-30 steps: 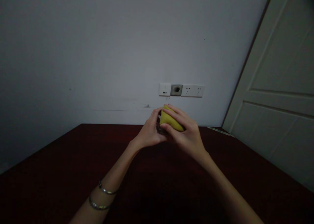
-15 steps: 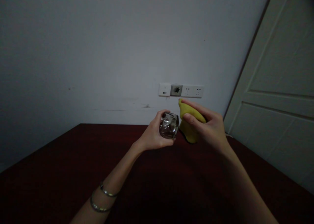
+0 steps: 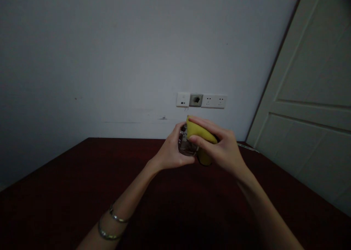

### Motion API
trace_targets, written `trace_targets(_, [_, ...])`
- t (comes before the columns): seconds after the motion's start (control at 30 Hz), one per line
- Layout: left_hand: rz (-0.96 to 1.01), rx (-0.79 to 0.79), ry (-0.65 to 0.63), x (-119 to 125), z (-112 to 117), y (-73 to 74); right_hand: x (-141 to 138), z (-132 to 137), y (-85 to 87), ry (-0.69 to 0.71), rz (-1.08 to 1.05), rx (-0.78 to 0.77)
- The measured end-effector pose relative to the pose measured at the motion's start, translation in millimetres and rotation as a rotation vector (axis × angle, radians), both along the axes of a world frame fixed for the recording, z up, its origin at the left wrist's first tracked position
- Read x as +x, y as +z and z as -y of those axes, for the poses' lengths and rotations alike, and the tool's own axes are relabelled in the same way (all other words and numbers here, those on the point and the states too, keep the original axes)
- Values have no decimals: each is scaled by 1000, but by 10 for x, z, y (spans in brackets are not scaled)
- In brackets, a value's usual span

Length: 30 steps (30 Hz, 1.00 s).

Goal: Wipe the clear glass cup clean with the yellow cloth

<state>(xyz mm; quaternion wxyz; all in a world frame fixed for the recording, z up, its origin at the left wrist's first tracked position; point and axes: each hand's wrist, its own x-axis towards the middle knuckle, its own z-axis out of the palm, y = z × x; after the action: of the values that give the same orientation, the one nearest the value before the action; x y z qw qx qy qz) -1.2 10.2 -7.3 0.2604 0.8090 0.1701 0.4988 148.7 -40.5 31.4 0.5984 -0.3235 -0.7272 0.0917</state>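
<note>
A clear drinking glass (image 3: 186, 146) is gripped in my left hand (image 3: 172, 150), tilted so that it points to the right. My right hand (image 3: 223, 147) pinches a folded yellow cloth (image 3: 201, 133) with a dark edge along its lower part. The cloth overlaps the right side of the glass and hides its rim; whether any of it is inside the glass I cannot tell. Both hands are held above the dark red table.
The dark red table (image 3: 109, 191) runs back to a pale wall (image 3: 123, 60). Sockets and switch plates (image 3: 214, 101) sit on the wall behind my hands. A pale panelled door (image 3: 309, 107) stands on the right.
My right hand has moved left with the yellow cloth, from beside the glass to over its right end. My left hand keeps its hold on the glass in nearly the same place.
</note>
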Motion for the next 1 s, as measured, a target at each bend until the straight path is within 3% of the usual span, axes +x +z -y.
trace_targets(0.1, [6,17,19,1,2,13,-26,26,-4,-16,51,78])
trace_targets(0.27, [-14,103,86,1,8,13,-30,11,-19,-55,26,52])
trace_targets(0.47, [25,107,157,17,3,-18,-97,30,-35,5,100,155])
trace_targets(0.67, [-65,181,252,3,-7,-35,-135,-65,-77,-42,-185,-70])
trace_targets(0.87, [-97,204,366,7,-46,-67,-199,-52,-99,-36,-102,67])
trace_targets(1.0, [-45,193,307,-1,-63,-84,-122,-161,-114,81,-269,-149])
